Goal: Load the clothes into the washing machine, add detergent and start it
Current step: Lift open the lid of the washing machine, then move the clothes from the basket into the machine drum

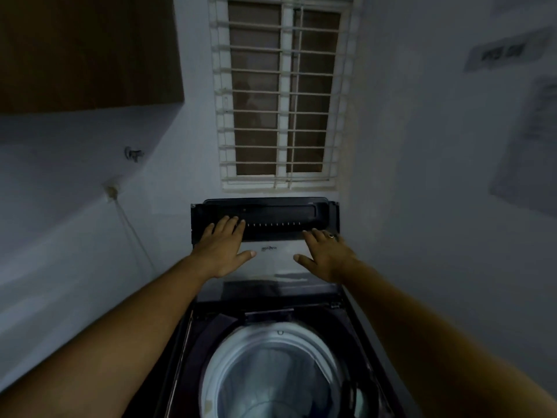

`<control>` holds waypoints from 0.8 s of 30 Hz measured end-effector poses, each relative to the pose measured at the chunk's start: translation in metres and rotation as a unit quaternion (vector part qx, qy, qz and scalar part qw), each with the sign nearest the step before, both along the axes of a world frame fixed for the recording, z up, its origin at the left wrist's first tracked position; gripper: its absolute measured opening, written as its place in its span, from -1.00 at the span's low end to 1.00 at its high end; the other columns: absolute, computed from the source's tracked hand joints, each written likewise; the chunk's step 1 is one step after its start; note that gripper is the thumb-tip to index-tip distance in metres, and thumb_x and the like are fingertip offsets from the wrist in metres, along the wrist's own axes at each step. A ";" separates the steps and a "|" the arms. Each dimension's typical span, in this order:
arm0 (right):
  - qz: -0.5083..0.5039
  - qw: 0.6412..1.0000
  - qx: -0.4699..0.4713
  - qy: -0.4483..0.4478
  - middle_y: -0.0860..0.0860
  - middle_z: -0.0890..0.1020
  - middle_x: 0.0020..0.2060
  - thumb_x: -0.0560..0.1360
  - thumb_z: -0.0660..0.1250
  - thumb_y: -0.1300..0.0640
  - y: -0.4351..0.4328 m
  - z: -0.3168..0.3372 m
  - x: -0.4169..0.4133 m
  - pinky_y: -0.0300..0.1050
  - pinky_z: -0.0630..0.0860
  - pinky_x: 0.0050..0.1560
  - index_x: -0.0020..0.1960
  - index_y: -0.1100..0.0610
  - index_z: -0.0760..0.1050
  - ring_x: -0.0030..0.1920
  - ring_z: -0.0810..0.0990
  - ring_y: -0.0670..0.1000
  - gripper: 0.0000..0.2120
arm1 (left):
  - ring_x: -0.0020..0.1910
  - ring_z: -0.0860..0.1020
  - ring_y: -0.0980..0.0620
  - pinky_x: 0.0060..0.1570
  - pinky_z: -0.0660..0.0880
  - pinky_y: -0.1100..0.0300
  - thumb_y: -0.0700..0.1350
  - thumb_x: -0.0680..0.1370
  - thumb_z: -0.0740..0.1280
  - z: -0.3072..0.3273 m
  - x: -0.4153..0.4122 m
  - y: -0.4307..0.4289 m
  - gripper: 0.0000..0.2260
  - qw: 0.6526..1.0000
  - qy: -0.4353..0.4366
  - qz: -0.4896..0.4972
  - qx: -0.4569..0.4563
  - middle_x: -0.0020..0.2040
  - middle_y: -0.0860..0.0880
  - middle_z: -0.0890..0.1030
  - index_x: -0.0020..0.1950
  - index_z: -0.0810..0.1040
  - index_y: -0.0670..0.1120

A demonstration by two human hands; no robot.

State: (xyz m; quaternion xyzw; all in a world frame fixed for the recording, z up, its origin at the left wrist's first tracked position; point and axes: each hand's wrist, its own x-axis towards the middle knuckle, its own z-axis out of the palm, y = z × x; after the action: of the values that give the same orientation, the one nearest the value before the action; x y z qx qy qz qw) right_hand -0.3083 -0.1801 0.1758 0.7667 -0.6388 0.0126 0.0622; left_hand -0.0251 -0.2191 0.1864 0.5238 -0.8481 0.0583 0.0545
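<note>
Fingers [233,221] lie straight and spread on both hands, holding nothing. Left hand [224,251] presses the raised lid [277,259] at its 9 o'clock side, right hand [325,256] at 3 o'clock. Open drum [229,351] sits at 6 o'clock.

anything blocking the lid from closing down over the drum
Nothing visible does. The lid stands raised, with the left hand and right hand flat on it. The drum mouth below lies open, nothing seen sticking up past its rim; only the person's forearms reach across above it.
</note>
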 end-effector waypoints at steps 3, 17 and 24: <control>-0.031 0.999 0.005 -0.003 0.18 0.11 0.60 0.59 -0.11 -0.38 0.042 -0.009 -0.004 0.30 0.12 0.51 0.63 0.12 -0.05 0.56 0.15 0.23 -0.21 | 0.61 -0.10 -0.10 0.56 -0.09 -0.11 0.36 0.60 -0.01 -0.003 -0.007 0.027 -0.22 0.999 0.002 -0.036 -0.001 0.64 -0.10 -0.10 0.64 -0.14 -0.10; -0.175 0.983 0.050 -0.030 0.21 0.25 0.53 0.59 -0.06 -0.37 0.240 -0.083 -0.092 0.31 0.28 0.41 0.58 0.14 0.09 0.50 0.27 0.26 -0.24 | 0.59 0.03 -0.16 0.53 0.08 -0.14 0.42 0.54 -0.04 -0.083 -0.134 0.142 -0.17 0.980 -0.012 -0.192 0.056 0.61 -0.14 0.05 0.63 -0.02 -0.10; -0.267 0.959 0.076 -0.060 0.16 0.29 0.51 0.59 0.00 -0.36 0.333 -0.138 -0.174 0.25 0.30 0.40 0.56 0.11 0.14 0.49 0.29 0.22 -0.27 | 0.58 0.04 -0.14 0.51 0.15 -0.12 0.38 0.57 0.02 -0.127 -0.247 0.209 -0.21 0.955 -0.002 -0.276 0.112 0.61 -0.14 0.07 0.63 0.01 -0.11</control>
State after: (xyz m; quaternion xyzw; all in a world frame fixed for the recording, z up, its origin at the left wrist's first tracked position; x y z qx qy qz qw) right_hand -0.4823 0.1524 0.0378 0.5688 -0.8218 -0.0067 -0.0335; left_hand -0.2721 -0.0099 0.0592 0.2715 -0.9610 -0.0529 0.0076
